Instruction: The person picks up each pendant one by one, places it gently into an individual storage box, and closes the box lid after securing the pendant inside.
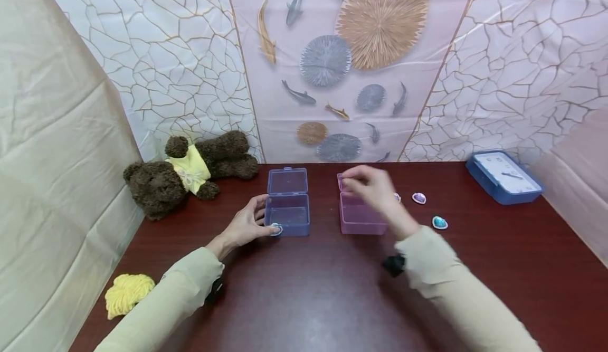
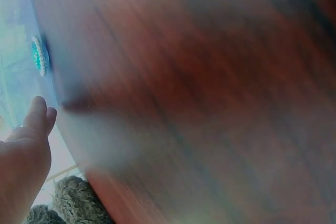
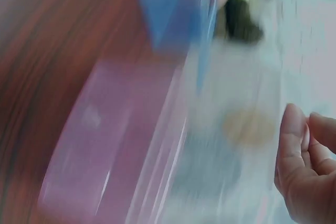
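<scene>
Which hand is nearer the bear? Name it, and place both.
Left. The left hand is at the blue box, in front of the bear and to its right. The right hand is at the pink box, farther right.

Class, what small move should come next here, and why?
Perhaps move the right hand over to the fully visible purple gem: the blue box and pink box both stand open, the left hand is at the blue one, and that gem lies loose on the table.
</scene>
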{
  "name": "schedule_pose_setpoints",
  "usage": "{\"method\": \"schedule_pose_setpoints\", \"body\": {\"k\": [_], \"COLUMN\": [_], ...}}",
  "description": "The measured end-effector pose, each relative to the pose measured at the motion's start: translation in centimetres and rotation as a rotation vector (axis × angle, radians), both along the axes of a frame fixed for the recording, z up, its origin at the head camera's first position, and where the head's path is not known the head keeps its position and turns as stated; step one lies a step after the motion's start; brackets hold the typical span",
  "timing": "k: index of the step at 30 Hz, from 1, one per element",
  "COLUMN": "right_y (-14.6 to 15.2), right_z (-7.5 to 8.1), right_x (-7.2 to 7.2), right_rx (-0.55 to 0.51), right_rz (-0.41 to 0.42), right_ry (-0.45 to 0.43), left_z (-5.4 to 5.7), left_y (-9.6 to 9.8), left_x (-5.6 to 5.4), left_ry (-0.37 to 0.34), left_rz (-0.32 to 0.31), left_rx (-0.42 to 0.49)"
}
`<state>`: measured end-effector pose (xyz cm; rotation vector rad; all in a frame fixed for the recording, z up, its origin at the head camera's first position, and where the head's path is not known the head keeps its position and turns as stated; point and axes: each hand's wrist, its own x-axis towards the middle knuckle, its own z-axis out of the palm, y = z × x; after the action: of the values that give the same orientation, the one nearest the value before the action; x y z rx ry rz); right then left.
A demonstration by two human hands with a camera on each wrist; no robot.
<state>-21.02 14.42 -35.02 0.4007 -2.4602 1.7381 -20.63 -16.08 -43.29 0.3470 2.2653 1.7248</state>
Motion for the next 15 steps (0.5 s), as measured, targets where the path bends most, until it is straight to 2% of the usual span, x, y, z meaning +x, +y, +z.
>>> {"method": "schedule_pose_setpoints", "body": {"k": [3, 7, 11, 15], "right_y": [6.1, 13.2, 17.5, 19.0], "right_z": [-0.3, -2.2, -4.3, -5.5], "right_x": [0.5, 1.6, 2.7, 3.2], "right_rx": [0.080, 0.154, 0.252, 0.308], "right_rz": [-0.147, -0.257, -0.258, -0.212], "right_ry": [0.025, -0.078, -0.212, -0.299], "left_z": [0.2, 0.3, 0.1, -0.1], "left_y": [-0.1, -0.1, -0.2, -0.1], "left_x": [0.0, 0.2, 0.2, 0.2], "left_ry": [0.006, 0.019, 0.053, 0.053], "left_rz": [-0.005, -0.005, -0.013, -0.018], "left_rx": [-0.002, -0.012, -0.005, 0.007]}}
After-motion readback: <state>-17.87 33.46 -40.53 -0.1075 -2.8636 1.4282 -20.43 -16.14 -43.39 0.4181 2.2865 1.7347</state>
